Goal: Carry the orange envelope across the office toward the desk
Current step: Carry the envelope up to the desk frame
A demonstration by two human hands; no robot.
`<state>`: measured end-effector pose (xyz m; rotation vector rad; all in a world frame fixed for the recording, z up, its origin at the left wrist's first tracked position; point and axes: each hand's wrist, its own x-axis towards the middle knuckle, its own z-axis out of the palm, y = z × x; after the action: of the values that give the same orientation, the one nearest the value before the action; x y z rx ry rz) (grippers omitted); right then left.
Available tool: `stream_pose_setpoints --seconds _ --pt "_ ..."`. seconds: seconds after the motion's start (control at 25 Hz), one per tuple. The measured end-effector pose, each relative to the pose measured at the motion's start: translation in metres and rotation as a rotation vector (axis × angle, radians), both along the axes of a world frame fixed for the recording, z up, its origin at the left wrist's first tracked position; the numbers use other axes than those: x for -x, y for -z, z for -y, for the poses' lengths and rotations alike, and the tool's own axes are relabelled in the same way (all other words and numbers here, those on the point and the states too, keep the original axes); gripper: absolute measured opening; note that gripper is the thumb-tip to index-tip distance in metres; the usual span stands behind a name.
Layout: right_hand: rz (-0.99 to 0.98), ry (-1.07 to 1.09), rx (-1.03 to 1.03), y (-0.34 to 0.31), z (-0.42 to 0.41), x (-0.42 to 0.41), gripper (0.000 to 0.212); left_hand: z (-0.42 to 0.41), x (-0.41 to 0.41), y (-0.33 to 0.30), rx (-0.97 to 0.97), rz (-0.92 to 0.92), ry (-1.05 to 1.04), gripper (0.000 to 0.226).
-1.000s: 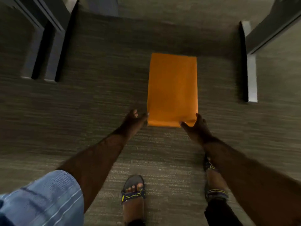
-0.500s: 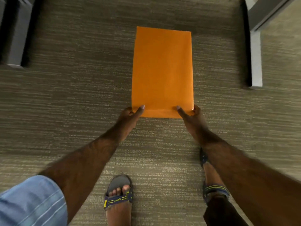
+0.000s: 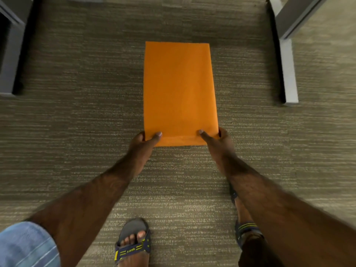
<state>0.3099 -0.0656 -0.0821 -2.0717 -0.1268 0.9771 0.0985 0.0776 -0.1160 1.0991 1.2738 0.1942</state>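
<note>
I see both arms stretched forward, left hand [image 3: 143, 140] and right hand [image 3: 215, 140] pinching the near corners of the orange envelope [image 3: 180, 91], held flat above the carpet [image 3: 77, 116]. The sandal [image 3: 133, 245] strap lettering is unreadable.

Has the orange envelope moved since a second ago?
Yes. The orange envelope has advanced with the walker: the grey post beside it on the right now ends level with its middle, not far beyond.
</note>
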Motion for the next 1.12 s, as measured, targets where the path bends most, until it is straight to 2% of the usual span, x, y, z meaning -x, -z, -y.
stream_pose_setpoints --seconds 0.28,0.52,0.72,0.88,1.12 --pt "0.009 0.086 -0.059 -0.008 0.014 -0.045 0.078 0.007 -0.046 -0.014 -0.021 0.011 0.057 0.058" --pt "0.048 0.139 -0.052 -0.02 0.035 -0.103 0.075 0.016 -0.118 -0.028 0.013 0.073 0.071 0.053" --pt "0.099 0.168 -0.068 -0.034 0.042 -0.16 0.078 0.017 -0.177 -0.039 -0.009 0.106 0.15 0.058" --pt "0.113 0.193 -0.092 -0.038 0.044 -0.211 0.072 0.015 -0.227 -0.042 0.014 0.125 0.169 0.057" --pt "0.124 0.194 -0.1 -0.039 0.045 -0.286 0.068 0.02 -0.303 -0.046 0.086 0.176 0.107 0.051"
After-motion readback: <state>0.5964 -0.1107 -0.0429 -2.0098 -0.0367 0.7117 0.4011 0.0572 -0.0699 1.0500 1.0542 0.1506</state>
